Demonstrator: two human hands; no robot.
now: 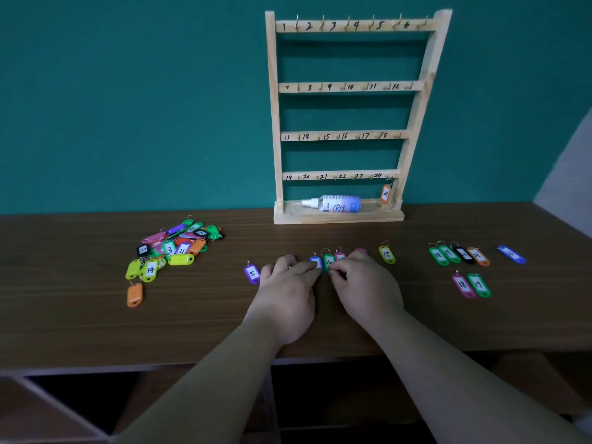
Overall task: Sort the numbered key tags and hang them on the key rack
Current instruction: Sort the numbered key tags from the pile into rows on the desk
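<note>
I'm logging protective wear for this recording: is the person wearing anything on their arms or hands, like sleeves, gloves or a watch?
No. The left hand and right hand are bare, with no gloves and no rings that show. The left forearm and right forearm are bare too: no sleeve, watch or band up to the picture's lower edge.

Teal wall [128, 91] at 12 o'clock, pale wall strip [570, 168] at 3 o'clock, dark wood-grain table [80, 315] across the middle, shadowed open shelves [80, 398] at 7 o'clock, dim light.
</note>
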